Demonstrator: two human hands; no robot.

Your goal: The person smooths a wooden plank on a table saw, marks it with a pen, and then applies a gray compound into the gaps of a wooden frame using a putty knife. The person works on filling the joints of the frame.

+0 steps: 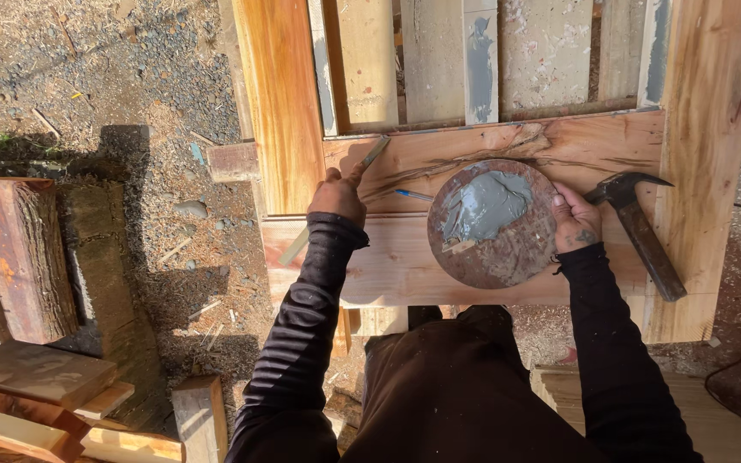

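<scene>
- Head view: left hand (337,196) fingers closed round a thin metal putty knife (369,159), blade on the orange-brown wooden plank (508,141).
- Right hand (575,220) grips the right edge of a round rusty disc (492,225) holding grey putty (487,204), centre of plank.
- Claw hammer (642,231) lies just right.
- Blue pen (412,195) left of disc.
- Gravel ground (96,69), timber offcuts (23,257) far left.

Left hand (336,195) fisted, arm extended; right hand (575,221) curled, fingers gripping.
</scene>
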